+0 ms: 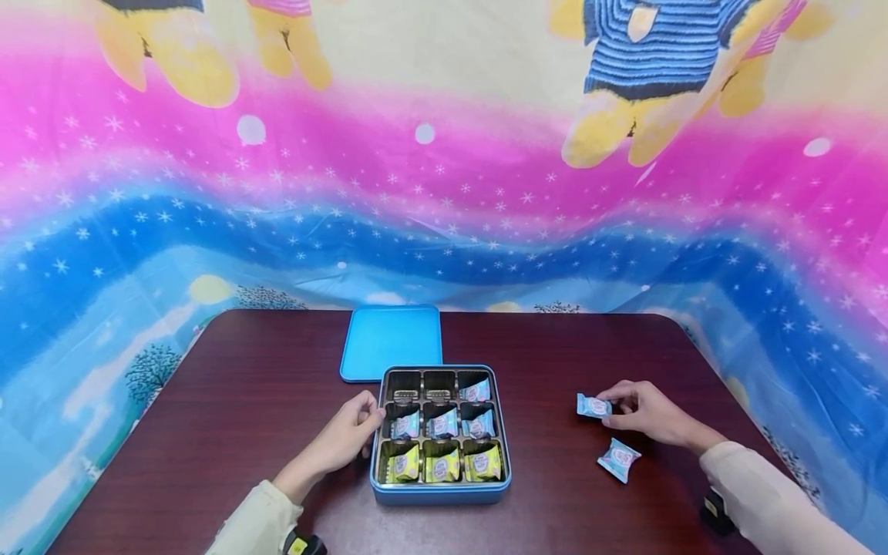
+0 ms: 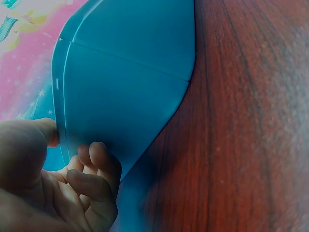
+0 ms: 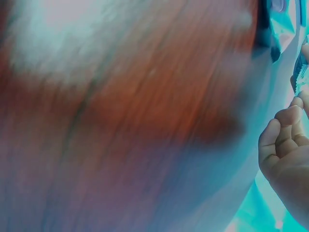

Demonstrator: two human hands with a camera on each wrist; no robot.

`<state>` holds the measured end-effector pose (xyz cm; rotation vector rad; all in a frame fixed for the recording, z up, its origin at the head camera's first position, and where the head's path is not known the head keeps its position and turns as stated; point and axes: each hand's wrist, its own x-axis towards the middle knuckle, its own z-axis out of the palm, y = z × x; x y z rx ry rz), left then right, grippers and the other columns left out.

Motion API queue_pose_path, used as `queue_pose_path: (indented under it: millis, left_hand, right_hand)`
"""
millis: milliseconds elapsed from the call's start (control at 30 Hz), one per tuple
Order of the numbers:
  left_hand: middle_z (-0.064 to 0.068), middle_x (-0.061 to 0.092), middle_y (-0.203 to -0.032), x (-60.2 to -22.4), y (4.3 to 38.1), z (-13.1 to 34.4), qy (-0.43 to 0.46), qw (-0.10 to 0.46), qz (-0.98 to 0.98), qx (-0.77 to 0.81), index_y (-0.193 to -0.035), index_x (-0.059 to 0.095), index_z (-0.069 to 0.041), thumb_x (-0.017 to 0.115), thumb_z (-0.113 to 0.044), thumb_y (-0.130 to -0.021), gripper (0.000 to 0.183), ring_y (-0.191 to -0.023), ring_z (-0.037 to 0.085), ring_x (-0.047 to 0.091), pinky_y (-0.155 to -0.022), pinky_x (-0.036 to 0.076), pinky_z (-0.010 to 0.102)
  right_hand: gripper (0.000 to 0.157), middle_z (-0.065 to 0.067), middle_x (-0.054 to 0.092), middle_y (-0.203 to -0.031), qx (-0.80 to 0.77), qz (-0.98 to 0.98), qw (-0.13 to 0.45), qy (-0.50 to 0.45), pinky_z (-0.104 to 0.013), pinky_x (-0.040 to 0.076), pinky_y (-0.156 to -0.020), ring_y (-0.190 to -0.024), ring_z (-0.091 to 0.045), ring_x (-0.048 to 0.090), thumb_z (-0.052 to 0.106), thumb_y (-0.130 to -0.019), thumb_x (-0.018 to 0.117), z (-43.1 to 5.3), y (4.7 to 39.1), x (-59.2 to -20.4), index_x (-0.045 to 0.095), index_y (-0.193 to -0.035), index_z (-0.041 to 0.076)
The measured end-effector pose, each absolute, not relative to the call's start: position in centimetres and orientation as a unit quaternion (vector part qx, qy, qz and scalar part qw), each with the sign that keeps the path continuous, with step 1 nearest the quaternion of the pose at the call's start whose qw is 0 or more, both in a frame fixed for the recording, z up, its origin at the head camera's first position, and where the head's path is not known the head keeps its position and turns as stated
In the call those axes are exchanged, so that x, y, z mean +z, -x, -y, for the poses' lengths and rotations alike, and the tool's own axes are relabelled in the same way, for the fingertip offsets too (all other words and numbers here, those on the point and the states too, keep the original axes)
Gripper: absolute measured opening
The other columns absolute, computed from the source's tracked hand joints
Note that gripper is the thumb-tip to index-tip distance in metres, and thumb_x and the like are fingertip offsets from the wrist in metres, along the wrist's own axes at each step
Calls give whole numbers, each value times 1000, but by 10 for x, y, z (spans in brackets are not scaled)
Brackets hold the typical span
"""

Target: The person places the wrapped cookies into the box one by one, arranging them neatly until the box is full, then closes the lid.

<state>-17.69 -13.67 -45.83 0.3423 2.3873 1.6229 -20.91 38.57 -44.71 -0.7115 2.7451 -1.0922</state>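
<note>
Right hand (image 1: 650, 415): fingers and thumb pinching a blue sweet (image 1: 590, 406), right of centre.
Left hand (image 1: 345, 435): curled on the left rim of the tin (image 1: 442, 496), lower centre.
Handling: light pinch, tin braced, seems best.

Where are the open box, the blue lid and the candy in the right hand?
Open box (image 1: 440, 496), head view: front wall.
Blue lid (image 1: 391, 343), head view: flat middle.
Held candy (image 1: 593, 406), head view: wrapper.

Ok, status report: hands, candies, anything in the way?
Left hand holding blue tin at left rim; right hand pinching blue-wrapped candy. Second blue-wrapped candy loose on table. Nothing visible between held candy and tin.
</note>
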Motion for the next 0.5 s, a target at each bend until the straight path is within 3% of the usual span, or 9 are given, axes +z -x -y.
queue_pose_path:
  millis: [500]
  left_hand:
    - [2,48,-58,-460,178,136,-119,113,-815,557,-91,41,-4,51,-15,-105,21,-49,15,52,-49,47,28]
  right_hand:
    - [30,-7,64,-100,-372,-895,56,238,-24,43,-57,-59,-10,47,13,-89,77,-367,212,-439,71,-117,5]
